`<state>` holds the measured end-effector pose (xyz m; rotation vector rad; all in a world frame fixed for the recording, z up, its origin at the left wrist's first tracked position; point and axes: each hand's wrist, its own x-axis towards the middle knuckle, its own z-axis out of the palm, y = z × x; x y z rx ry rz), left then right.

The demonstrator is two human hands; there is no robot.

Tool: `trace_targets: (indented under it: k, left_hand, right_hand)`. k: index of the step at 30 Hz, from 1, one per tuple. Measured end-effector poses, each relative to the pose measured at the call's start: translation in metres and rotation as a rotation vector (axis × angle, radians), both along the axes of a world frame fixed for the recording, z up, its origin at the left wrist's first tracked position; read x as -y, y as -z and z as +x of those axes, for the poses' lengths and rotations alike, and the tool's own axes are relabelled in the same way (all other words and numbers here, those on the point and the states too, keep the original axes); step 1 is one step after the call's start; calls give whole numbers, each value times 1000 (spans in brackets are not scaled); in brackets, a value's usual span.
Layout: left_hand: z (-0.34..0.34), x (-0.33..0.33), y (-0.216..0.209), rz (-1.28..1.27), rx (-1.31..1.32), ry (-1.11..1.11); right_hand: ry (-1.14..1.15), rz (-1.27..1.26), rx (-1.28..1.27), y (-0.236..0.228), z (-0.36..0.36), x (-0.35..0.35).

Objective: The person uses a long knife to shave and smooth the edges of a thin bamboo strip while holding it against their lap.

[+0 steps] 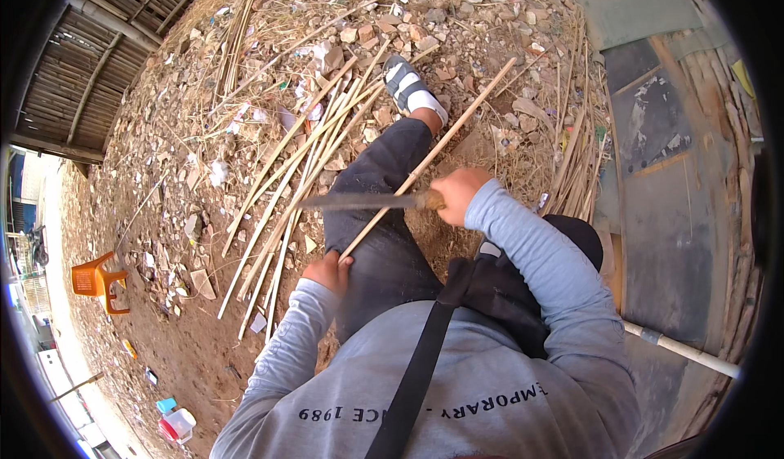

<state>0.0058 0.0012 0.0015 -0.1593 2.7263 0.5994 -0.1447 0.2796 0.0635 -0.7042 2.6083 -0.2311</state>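
Left hand (328,272) pinches bamboo strip's (457,128) near end over left trouser leg (355,247). Right hand (462,198) grips long knife (359,201), blade across strip: slip could cut leg. Far end looks unsupported; snagged blade could whip it.

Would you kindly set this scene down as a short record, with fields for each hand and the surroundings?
Left hand: grips the near end of a pale stick
Right hand: holds a knife by its handle
Blade: crosses the stick in view; contact unclear
Ground: bears stones and loose sticks
Seat: orange chair, far left
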Motion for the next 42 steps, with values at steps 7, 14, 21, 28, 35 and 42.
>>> trace_targets:
  k: [7,14,21,28,35,42]
  left_hand:
    - [-4,-3,-1,-4,21,10]
    - [5,3,8,-3,-21,43]
    - [0,1,7,-6,-18,-3]
    - [1,-4,0,21,-18,-17]
    - [1,2,8,10,-54,31]
    - [5,0,11,-12,-31,-8]
  right_hand:
    - [147,-53,-15,29,-20,-27]
    - [64,-74,3,34,-16,-20]
    - [126,-183,-44,27,-12,-22]
    - [176,-172,2,43,-28,-39]
    - [83,-137,-15,22,-9,-15]
    - [433,-163,-15,37,-43,-50]
